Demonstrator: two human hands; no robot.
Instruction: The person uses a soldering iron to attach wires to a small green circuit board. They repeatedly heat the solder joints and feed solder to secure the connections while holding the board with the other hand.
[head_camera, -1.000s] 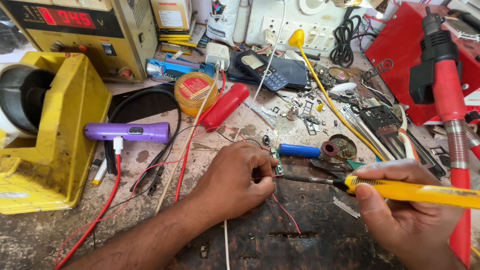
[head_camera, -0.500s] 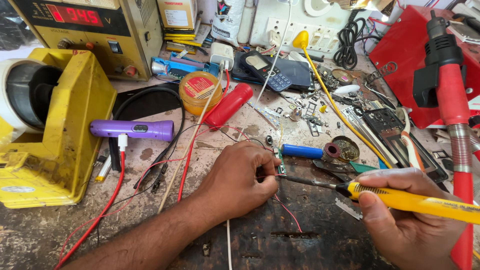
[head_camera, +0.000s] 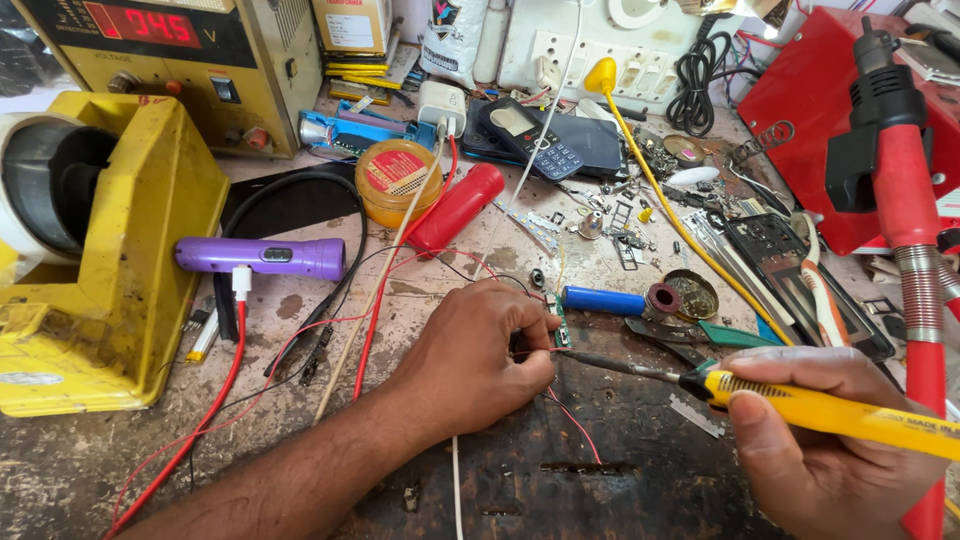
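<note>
**Soldering a small circuit board on a cluttered repair bench**

At the centre of the head view, my left hand rests knuckles-up on the scarred bench, its fingers curled tight and pinching a small green circuit board at its 3 o'clock edge. My right hand, at 4 o'clock in the frame, is closed in a pen grip around a yellow-handled soldering iron; I see its dark tip meeting the board and a thin red wire just beside my left fingertips.

Surroundings, read from the board:
- 2 o'clock, near: a blue cylindrical cell lying flat, a small round tin just past it.
- 11 o'clock: a red cylinder touching an orange jar.
- 9 to 10 o'clock: a purple torch-shaped device with a white plug and red cable in its underside, in front of a yellow tape dispenser.
- 12 o'clock, well apart: a keypad phone.
- 10 o'clock, far corner: a bench power supply with a lit red display.
- 3 o'clock, right edge: a red-handled tool standing upright with a coiled metal spring.
</note>
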